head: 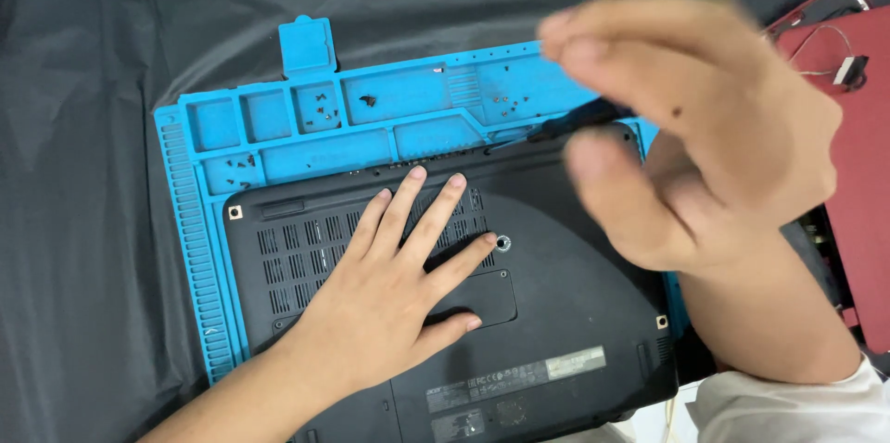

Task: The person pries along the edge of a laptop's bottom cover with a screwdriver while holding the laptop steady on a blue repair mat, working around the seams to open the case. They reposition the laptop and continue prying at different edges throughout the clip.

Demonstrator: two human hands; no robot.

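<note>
Two pale rectangular labels (519, 374) sit on the black laptop base (575, 313), near edge, right of centre.

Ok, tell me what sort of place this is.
Probably an electronics repair bench. A black laptop lies bottom-up on a blue silicone repair mat whose compartments hold small dark screws. The left hand presses flat on the laptop; the right hand is raised and blurred. A red casing part lies at the right.

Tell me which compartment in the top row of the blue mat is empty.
The small square compartment at the far left of the blue mat. Its neighbours to the right hold small dark screws; this one shows only bare blue.
</note>
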